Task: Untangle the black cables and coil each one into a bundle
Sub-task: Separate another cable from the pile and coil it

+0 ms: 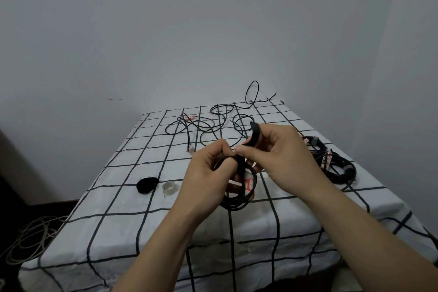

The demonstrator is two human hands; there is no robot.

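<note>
Black coiled cable [237,204] gripped by left hand [211,173], right hand [279,156] pinching its strap [254,135], over open checked cloth [118,232].

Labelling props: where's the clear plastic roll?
Head view: clear plastic roll on the checked tablecloth, left of the left hand, beside a black fuzzy roll.

The left hand [208,173] hides much of the coiled cable [237,205], its label's [248,184] red print is unreadable, and both forearms [166,244] run off the bottom edge.
</note>
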